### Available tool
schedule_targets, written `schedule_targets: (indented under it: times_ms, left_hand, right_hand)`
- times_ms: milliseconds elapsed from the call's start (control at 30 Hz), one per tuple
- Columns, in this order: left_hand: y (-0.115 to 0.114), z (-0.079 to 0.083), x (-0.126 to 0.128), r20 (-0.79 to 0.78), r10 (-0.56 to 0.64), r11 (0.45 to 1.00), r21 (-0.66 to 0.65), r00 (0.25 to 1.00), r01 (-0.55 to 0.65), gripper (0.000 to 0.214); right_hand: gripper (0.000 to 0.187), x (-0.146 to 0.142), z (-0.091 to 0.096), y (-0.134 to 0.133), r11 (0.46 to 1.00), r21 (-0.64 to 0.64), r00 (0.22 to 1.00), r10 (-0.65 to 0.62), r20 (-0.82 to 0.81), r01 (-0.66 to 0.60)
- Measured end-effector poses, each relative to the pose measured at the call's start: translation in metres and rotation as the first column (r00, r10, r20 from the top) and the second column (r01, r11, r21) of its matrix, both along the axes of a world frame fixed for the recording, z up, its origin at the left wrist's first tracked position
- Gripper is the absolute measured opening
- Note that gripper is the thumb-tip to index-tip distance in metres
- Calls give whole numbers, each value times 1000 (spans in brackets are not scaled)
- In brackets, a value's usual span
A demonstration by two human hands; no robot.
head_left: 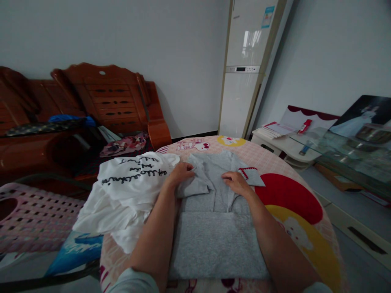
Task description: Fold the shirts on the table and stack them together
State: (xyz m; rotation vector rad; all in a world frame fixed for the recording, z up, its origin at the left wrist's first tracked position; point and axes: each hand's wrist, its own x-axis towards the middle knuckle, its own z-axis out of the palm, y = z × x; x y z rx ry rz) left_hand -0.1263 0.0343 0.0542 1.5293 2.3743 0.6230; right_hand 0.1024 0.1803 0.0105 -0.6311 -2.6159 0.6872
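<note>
A grey shirt (218, 244) lies on the round table, its lower part folded up in a flat panel toward me. Its sleeves are turned inward over the upper part, and the right one shows red zigzag stitching at its edge. My left hand (182, 173) pinches the fabric at the left sleeve. On the other side, my right hand (237, 182) has its fingers closed on the cloth beside the right sleeve. Just left of my left forearm is a crumpled white shirt (131, 195) with black handwritten-style lettering, partly overhanging the table edge.
A patterned pink tablecloth (275, 162) covers the table. A pink woven plastic chair (39, 219) stands close at left, with a wooden sofa (110, 101) behind. A tall white air conditioner (241, 81) is in the corner. At right are a glass shelf (351, 150) and a white cabinet (275, 140).
</note>
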Motion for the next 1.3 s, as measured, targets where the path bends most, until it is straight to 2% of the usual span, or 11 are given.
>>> schedule_targets:
  times_ms: [167, 300, 367, 433, 533, 633, 767, 900, 1000, 1133, 1300]
  left_hand:
    - [-28, 19, -20, -108, 58, 993, -101, 993, -69, 15]
    - [-32, 21, -20, -234, 114, 966, -199, 965, -163, 14]
    - [-27, 17, -17, -244, 140, 974, -138, 960, -177, 19]
    - [-17, 10, -13, -186, 198, 980, 19, 962, -198, 27]
    - [2, -2, -3, -35, 284, 937, 221, 958, -270, 36]
    - [17, -9, 6, 17, 282, 920, 280, 959, -275, 41]
    - [34, -4, 6, -9, 323, 903, 301, 946, -305, 42]
    - [54, 5, -8, -28, 415, 889, 225, 909, -399, 46]
    - [68, 5, -23, -42, 440, 895, 97, 897, -435, 48]
    - [83, -6, -39, -15, 447, 894, -39, 894, -447, 47]
    - [101, -27, -54, 23, 499, 865, -80, 867, -495, 51]
  right_hand:
    - [27, 0, -2, 1, 1000, 17, 1000, -1, -7, 1]
    - [26, -2, -5, -1, 999, 33, 1000, -10, -17, 10]
    - [27, -3, -6, -2, 999, 49, 1000, -18, -24, 19]
    - [27, -4, -8, -2, 997, 68, 1000, -23, -21, 24]
    - [26, -5, -10, -3, 995, 92, 1000, -25, -11, 25]
    - [26, -5, -12, -5, 995, 101, 999, -27, -19, 29]
    - [30, -9, -9, -1, 989, 71, 987, -122, -101, 129]
    - [34, -21, 5, 22, 951, 66, 943, -288, -167, 302]
    - [36, -31, 16, 47, 919, 89, 916, -368, -161, 385]
    - [39, -42, 18, 77, 864, 90, 869, -496, -12, 494]
    - [37, -52, 7, 105, 815, 54, 809, -580, 101, 577]
